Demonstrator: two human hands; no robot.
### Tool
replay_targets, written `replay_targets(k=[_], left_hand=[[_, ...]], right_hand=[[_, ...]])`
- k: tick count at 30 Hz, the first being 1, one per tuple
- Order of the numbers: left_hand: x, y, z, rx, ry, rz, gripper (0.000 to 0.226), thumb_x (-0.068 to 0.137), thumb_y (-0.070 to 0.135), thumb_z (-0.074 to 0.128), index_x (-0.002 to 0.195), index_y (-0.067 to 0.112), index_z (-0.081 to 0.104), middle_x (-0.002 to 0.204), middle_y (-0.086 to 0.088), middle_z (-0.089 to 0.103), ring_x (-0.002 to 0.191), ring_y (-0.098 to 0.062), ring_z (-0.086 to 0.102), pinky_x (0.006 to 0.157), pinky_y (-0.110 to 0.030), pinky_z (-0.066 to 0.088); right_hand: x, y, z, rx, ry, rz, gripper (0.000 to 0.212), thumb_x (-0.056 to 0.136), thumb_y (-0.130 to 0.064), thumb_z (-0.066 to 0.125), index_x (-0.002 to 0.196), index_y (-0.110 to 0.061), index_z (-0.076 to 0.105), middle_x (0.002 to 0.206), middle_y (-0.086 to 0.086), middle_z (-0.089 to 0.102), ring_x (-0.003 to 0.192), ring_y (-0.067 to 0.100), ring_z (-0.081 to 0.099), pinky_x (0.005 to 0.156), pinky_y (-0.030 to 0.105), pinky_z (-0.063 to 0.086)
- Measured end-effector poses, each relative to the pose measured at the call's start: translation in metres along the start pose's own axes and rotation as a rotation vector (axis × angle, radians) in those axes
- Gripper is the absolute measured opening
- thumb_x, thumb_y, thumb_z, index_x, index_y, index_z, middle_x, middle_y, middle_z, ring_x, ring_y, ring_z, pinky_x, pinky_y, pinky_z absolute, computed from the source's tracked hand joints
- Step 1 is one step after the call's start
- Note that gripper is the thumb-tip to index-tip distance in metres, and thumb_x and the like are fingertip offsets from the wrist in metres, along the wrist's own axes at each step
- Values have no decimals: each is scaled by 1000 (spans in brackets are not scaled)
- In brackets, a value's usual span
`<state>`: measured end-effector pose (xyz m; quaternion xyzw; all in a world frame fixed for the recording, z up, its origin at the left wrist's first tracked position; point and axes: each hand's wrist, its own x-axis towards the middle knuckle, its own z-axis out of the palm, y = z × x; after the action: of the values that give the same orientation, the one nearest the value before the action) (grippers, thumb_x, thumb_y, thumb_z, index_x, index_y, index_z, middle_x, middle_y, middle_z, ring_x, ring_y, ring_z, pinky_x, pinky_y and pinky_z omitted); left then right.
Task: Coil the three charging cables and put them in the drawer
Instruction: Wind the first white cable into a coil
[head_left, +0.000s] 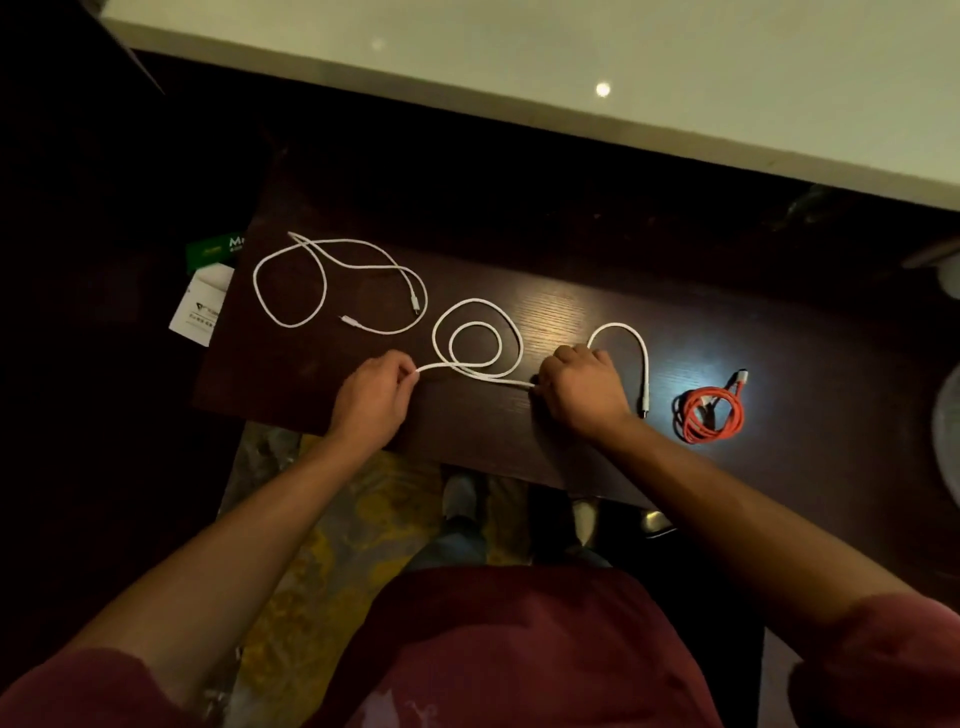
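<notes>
Hands gripped one white charging cable (478, 338) on the dark desk (571, 312): my left hand (371, 397) pinched one stretch, my right hand (582, 389) clenched another. It ran left-right between them, looped twice. Second white cable (337, 280) sprawled far-left; orange cable (709, 410) sat coiled right.

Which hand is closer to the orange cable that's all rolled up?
Right. The right hand sits just to the left of the orange cable, not touching it. The left hand is farther left, beyond the right hand.

One head-worn wide-angle view looks steeply down, close over the dark tabletop (571, 312) and forearms.
</notes>
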<state>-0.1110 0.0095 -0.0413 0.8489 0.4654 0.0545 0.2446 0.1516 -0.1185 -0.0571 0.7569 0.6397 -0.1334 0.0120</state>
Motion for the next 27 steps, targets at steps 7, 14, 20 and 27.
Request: replay_targets(k=[7,14,20,27], left_hand=[[3,78,-70,-420,-7,167,5,101,14,59,101,12,63,69,6,61,64,-11,60,64,-27,45],[-3,147,-114,-679,-112,246,7,102,10,58,103,5,63,68,-2,59,44,-10,53,46,-20,43],[-9,167,-138,-721,-294,225,35,91,26,68,126,25,61,74,-8,65,44,-10,52,37,-21,40],[-33,225,-153,-577,-581,512,36,104,34,47,119,13,72,88,-7,77,77,-15,72,74,-28,56]], right_hand=[[-34,14,-25,230,-50,124,45,89,-42,65,129,-22,56,123,4,67,119,29,60,99,41,40],[-38,-27,-125,650,309,-159,37,98,-38,60,126,-14,67,133,8,66,132,21,55,113,37,42],[-79,-20,-205,1074,259,-136,20,101,-17,60,93,-4,72,65,0,62,58,16,58,58,36,48],[-116,-7,-285,1090,399,-250,22,100,-25,56,109,-18,75,71,1,70,60,20,58,58,29,44]])
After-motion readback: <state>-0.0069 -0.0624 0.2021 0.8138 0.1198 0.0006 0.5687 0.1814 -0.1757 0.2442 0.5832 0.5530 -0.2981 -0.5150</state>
